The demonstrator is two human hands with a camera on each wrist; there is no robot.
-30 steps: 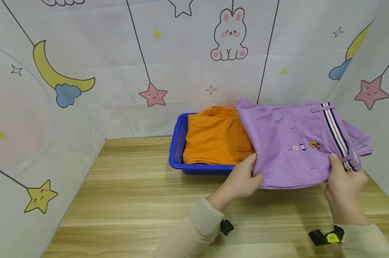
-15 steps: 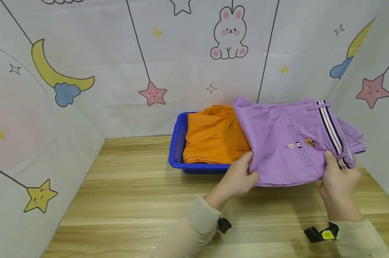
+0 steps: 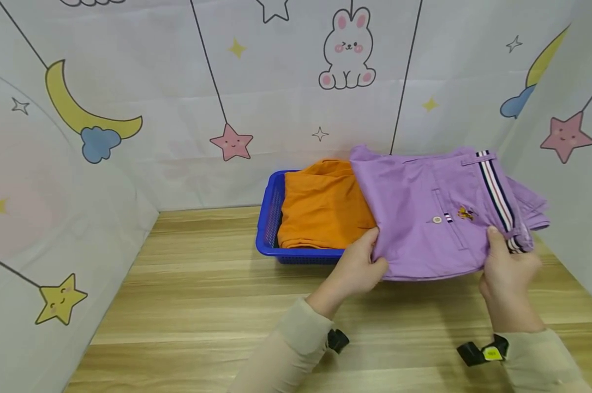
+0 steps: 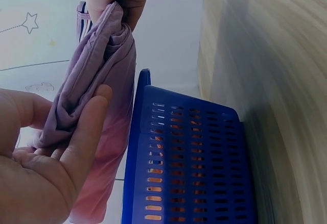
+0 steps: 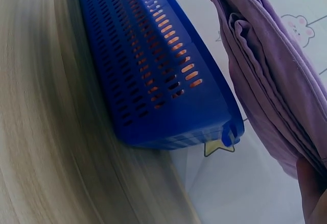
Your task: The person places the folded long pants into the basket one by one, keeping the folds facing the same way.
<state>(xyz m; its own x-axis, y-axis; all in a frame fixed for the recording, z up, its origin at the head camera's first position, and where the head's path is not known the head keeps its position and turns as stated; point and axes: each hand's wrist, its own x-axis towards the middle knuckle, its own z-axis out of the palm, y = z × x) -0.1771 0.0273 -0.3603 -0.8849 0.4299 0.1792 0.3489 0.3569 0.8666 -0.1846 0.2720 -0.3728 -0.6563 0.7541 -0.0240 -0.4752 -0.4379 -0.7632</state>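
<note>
Both hands hold a folded pair of purple pants (image 3: 418,213) by its near edge, raised above the table. My left hand (image 3: 357,267) pinches the near left corner; the left wrist view shows thumb and fingers around the layered fold (image 4: 87,76). At the waistband end, with its striped band, my right hand (image 3: 509,270) grips the near right corner, thumb on top. Below and to the left lies a folded orange garment (image 3: 325,210) inside a blue plastic basket (image 3: 303,253). The purple pants hang over the basket's right part and hide it in the head view.
The basket stands on a wood-grain table (image 3: 192,305) near the back. Behind it hangs a white cloth (image 3: 187,109) printed with stars, moons and a rabbit, which also runs along both sides. Black straps (image 3: 482,352) sit at the wrists.
Both hands have moved slightly left, carrying the purple pants further over the basket. More of the orange garment's right side is covered. The basket has stayed in place.
</note>
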